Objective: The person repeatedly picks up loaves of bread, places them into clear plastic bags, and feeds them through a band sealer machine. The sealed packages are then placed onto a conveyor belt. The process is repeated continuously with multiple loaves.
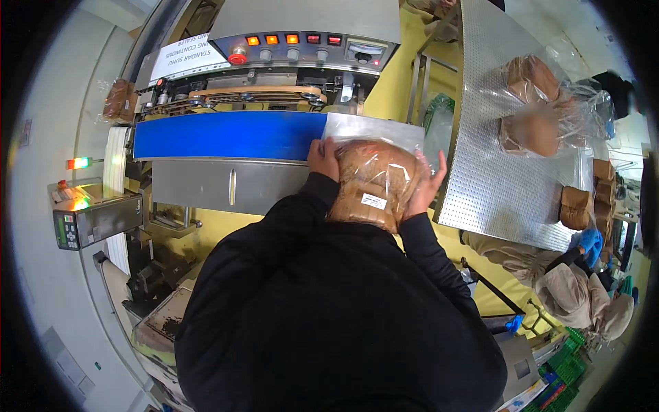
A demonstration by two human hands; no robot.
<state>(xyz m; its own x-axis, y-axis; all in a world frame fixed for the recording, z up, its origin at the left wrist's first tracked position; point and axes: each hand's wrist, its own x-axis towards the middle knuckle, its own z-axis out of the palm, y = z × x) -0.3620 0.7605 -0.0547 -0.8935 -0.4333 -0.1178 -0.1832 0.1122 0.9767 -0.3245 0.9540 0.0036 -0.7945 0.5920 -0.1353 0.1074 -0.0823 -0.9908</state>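
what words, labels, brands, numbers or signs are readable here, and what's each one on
White sheet on the machine: large upside-down capitals, legible, not copied here.
White label on the bagged bread: too small to read.
The machine's meter: too small.
Keypad of the grey box: too small.

1. Head view, single: wide fisheye, left of a side-by-side pair, worn on the person's head; looks steeply down, upright, unmirrored.
2. Nearest: wearer's black long-sleeved top [336, 309], very close.
3. Middle range, near centre: left hand [324, 159], right hand [424, 187], bagged loaf [374, 172].
4. Farther ahead: sealer control panel [295, 51].
5. Right side: dimpled metal table [473, 178], seen from above.
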